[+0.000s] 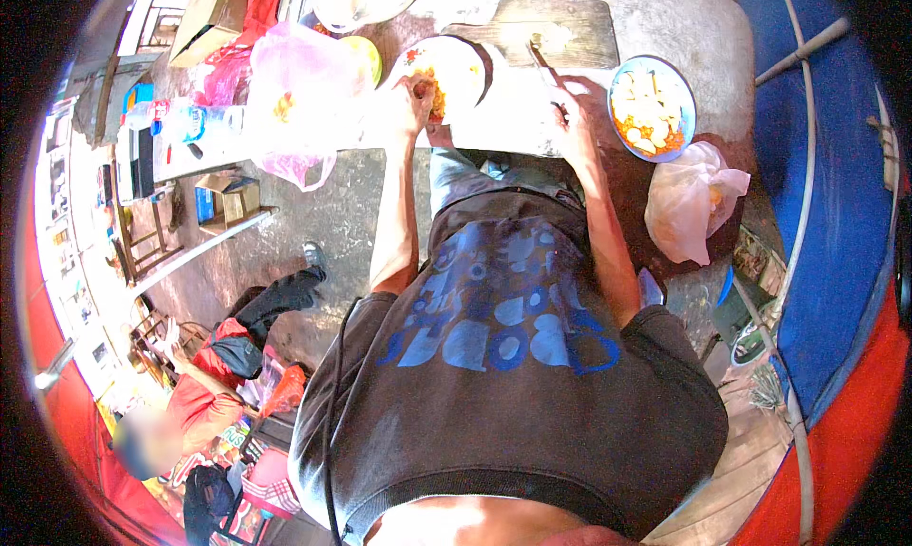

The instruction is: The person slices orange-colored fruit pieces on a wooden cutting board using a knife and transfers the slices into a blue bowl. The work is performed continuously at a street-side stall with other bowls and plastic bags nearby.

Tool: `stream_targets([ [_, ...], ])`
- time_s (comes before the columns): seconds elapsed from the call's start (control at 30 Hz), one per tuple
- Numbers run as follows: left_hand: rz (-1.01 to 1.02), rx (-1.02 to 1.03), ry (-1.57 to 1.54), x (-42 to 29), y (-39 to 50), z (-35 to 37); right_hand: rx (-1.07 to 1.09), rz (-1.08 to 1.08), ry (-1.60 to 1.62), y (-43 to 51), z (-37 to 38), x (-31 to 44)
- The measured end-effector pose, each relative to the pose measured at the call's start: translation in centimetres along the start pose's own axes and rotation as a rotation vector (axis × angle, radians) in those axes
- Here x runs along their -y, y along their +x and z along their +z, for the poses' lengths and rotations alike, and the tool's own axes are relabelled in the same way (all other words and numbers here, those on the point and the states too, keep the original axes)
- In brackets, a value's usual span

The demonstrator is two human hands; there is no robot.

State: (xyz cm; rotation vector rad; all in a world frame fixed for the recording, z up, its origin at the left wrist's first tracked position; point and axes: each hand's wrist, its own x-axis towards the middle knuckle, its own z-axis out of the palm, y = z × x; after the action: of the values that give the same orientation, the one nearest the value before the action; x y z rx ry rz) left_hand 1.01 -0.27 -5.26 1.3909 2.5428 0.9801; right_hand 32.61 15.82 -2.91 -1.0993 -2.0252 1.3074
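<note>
My left hand (413, 104) is at the near left rim of a white plate (463, 65), its fingers at a heap of orange-red food (437, 93). Glare hides what it grips, if anything. My right hand (572, 122) is over the bright table edge, closed around the handle of a knife (543, 63) whose far end points at the cutting board. That wooden cutting board (584, 33) lies beyond the hands, with pale scraps on it. To the right of my right hand, a bowl (652, 107) holds pale cut pieces over orange-red food.
A pink plastic bag (306, 68) lies left of my left hand, near a plastic bottle (196, 122). A whitish tied bag (695, 204) is at the near right. A cardboard box (214, 18) stands far left. A seated person (206, 410) in red is at lower left.
</note>
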Motion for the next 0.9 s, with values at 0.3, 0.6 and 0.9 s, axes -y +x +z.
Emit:
stream_targets([
  [0.3,-0.004,-0.15,-0.283,-0.6,4.4,5.9,-0.079,-0.128,-0.228,1.1,-0.4,-1.4],
  [0.6,0.041,0.117,-0.62,-12.5,9.3,14.0,-0.114,-0.066,-0.24,0.3,-3.1,0.6],
  [0.9,0.09,0.067,-0.364,-11.0,7.6,15.9,-0.054,-0.013,-0.204,0.4,-2.7,-1.0],
])
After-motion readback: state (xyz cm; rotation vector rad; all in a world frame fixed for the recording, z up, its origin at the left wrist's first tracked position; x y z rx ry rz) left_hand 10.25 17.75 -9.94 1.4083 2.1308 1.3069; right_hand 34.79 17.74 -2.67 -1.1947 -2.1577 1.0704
